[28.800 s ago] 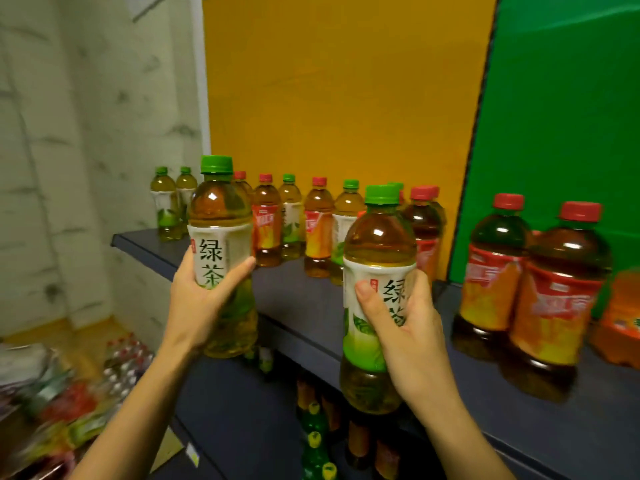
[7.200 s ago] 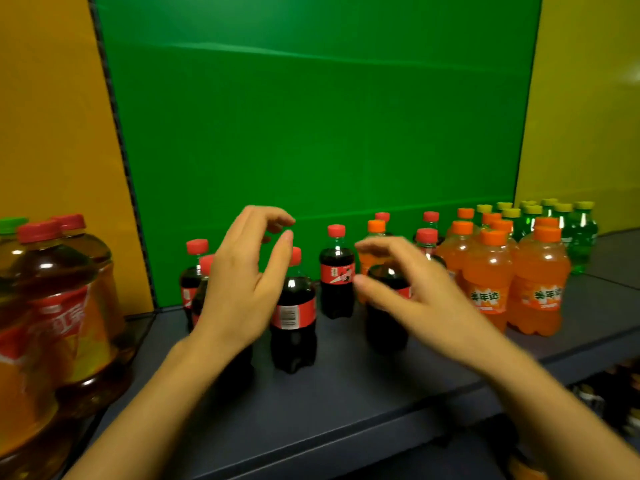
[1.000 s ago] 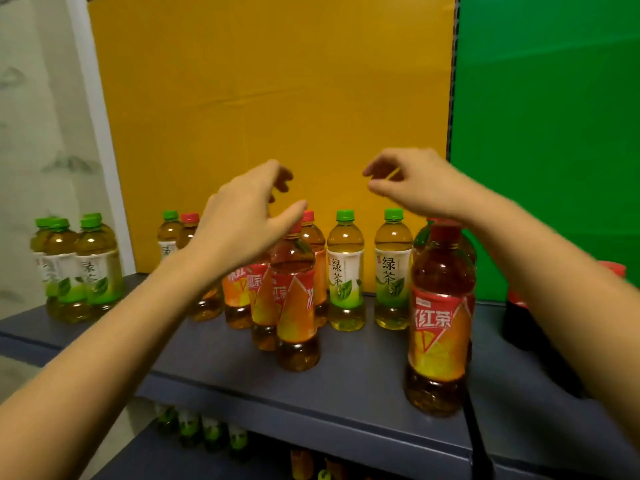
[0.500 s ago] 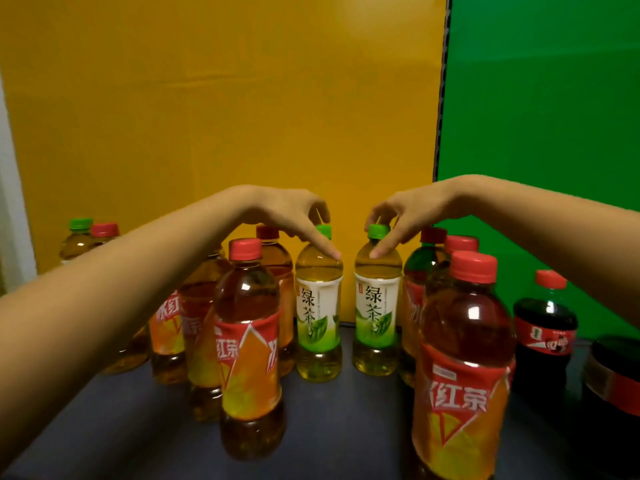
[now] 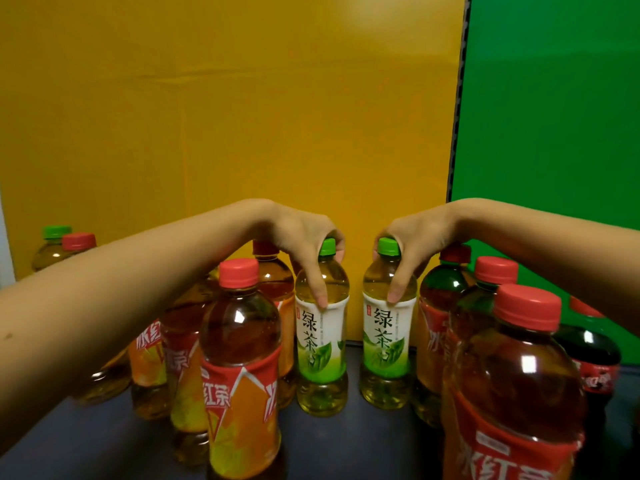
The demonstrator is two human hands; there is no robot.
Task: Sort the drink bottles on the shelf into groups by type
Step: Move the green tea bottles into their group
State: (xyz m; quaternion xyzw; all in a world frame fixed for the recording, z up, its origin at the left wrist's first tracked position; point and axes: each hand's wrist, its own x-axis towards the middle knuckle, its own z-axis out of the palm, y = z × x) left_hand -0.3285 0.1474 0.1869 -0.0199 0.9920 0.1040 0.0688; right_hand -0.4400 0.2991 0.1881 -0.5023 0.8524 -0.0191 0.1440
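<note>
Left hand (image 5: 299, 233) grips the left green tea (image 5: 322, 344) by the neck, right hand (image 5: 417, 233) grips the right green tea (image 5: 388, 344).

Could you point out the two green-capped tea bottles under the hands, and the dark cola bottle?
Left green tea bottle (image 5: 320, 341): head view, on its white and green label.
Right green tea bottle (image 5: 388, 341): head view, on its label.
Cola bottle (image 5: 595, 348): head view, on its dark shoulder above the red label.
</note>
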